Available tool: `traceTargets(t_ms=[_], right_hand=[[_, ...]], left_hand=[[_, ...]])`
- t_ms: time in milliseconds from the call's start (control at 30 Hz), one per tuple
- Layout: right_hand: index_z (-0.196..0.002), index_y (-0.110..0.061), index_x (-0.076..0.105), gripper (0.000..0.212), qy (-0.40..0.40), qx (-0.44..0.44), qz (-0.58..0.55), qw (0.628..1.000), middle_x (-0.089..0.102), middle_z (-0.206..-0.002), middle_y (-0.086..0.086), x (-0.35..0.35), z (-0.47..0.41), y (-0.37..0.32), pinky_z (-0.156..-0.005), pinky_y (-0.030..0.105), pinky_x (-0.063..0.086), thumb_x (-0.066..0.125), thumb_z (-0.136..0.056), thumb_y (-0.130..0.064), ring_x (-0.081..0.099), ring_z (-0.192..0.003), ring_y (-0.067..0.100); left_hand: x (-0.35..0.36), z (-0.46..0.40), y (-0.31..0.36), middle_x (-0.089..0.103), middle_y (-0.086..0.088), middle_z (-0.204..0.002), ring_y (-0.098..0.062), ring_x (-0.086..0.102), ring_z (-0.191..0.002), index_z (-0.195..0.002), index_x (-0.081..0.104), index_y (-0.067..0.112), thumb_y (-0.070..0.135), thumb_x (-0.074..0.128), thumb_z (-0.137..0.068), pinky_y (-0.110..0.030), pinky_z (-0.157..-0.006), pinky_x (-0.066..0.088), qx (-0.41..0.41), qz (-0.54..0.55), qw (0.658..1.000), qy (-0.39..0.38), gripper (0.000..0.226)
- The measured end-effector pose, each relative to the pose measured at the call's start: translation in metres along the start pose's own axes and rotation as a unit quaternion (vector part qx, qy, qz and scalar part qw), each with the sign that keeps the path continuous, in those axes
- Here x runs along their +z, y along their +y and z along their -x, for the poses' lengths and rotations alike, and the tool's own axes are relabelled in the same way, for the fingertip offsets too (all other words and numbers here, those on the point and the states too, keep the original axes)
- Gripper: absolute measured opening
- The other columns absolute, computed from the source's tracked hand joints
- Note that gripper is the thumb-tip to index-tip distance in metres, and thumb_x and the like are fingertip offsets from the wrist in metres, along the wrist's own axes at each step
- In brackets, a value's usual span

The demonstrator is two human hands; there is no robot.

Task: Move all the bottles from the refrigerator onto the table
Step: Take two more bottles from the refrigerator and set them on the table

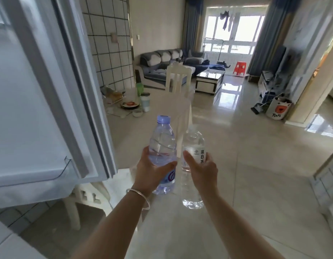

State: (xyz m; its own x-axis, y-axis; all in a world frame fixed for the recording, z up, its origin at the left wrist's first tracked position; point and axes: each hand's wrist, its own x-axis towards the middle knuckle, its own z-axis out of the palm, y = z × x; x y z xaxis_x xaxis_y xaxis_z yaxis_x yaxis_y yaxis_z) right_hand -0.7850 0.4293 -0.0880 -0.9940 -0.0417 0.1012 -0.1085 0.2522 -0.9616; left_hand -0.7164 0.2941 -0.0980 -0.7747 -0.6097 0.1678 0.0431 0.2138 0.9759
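Above table [135, 131], L hand [151, 171] & R hand [203, 168] grip bottles [163, 144].

This is a home, an open-plan flat where the dining area runs into a living room. An open refrigerator door [49, 90] stands at the left beside a tiled wall [109, 43]. A pale dining table [162, 113] carries used dishes [130, 105] and a tumbler [145, 101], with a cream chair [178, 77] at its far end. Beyond lie a grey sofa [165, 62], a coffee table [208, 81], an orange stool [240, 68], blue curtains [264, 34], laundry [227, 19] hanging at the window and a toy bin [278, 110].
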Motion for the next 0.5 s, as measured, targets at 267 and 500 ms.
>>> traceTargets(t_ms=[267, 500], right_hand=[[-0.093, -0.015, 0.058, 0.044, 0.006, -0.009, -0.002, 1.000, 0.065, -0.078, 0.002, 0.063, -0.157, -0.022, -0.075, 0.038, 0.050, 0.071, -0.070, -0.050, 0.064, -0.080, 0.027], [-0.090, -0.016, 0.056, 0.042, -0.055, -0.028, 0.006, 0.998, 0.060, -0.074, -0.002, 0.139, -0.274, -0.030, -0.069, 0.031, 0.043, 0.070, -0.071, -0.051, 0.058, -0.074, 0.023]], left_hand=[[0.042, -0.172, -0.019, 0.072, -0.005, -0.098, -0.019, 0.070, -0.089, -0.108, 0.061, 0.014, 0.047, 0.086, -0.046, -0.045, -0.082, 0.057, -0.008, 0.019, 1.000, 0.012, 0.075], [0.059, -0.292, -0.049, 0.072, -0.007, -0.096, -0.024, 0.070, -0.088, -0.106, 0.060, 0.015, 0.052, 0.085, -0.040, -0.049, -0.081, 0.057, -0.042, 0.027, 0.995, 0.081, 0.079]])
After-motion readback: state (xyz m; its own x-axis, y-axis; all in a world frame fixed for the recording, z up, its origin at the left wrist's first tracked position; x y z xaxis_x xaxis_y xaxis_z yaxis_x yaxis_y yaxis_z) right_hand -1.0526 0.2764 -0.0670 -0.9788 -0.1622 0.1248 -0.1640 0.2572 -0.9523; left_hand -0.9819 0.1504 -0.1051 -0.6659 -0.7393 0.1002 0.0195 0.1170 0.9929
